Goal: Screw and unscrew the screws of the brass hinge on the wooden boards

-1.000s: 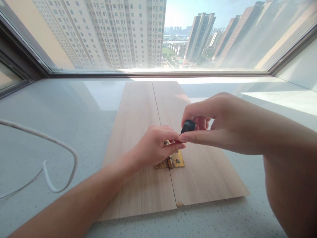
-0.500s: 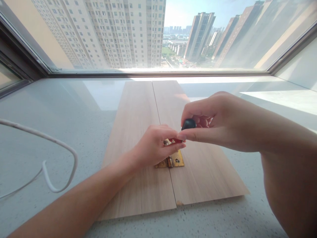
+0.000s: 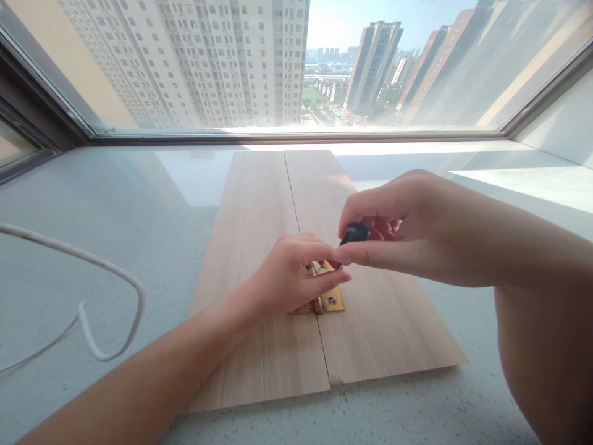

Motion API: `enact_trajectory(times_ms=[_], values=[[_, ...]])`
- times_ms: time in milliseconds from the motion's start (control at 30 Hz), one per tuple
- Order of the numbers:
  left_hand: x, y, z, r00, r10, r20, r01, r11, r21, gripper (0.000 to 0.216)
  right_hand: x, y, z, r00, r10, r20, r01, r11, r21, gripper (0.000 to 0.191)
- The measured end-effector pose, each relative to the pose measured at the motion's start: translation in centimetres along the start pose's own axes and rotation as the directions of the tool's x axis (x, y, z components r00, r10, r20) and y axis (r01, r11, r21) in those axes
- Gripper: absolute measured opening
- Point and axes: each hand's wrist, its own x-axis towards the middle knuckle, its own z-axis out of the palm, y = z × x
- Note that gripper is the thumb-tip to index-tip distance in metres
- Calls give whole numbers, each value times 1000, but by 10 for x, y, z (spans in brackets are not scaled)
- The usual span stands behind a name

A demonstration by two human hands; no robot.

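Sill: pale stone sill (image 3: 139, 204) under a city window, a white cable (image 3: 111, 275) lying at the left.
Boards: two boards (image 3: 370, 321) lying side by side, touching.
Right hand (image 3: 417, 228): pinching the screwdriver (image 3: 354, 233) knob.
Left hand (image 3: 287, 275): fingers curling over, steadying the hinge (image 3: 330, 299).
Hinge: sitting across the seam; likely stiff, light, slippery; gripping its edges seems best.
Writing: none readable.

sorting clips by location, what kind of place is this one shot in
Probably a room high up in a city building, at a wide window ledge used as a workbench. Tall apartment towers fill the window, and two wooden boards joined by a brass hinge lie on the ledge.
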Motion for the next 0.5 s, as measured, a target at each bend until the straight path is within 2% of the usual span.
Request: enact_trajectory(times_ms=[133, 233, 367, 500], values=[[1, -1, 1, 1000, 17, -1, -17, 1000, -17, 15, 1, -1, 1, 998, 14, -56, -16, 999, -37, 33], [1, -1, 0, 999, 2, 34, -2, 1000, -11, 22, 0, -5, -1, 999, -45, -27, 46, 999, 11, 26], [1, 0, 0, 998, -4, 60, 4, 1000, -13, 13, -1, -5, -3, 997, -69, 45, 67, 997, 44, 22], [1, -1, 1, 1000, 30, -3, -30, 999, 18, 9, 0, 0, 1, 999, -35, 25, 35, 999, -7, 27]])
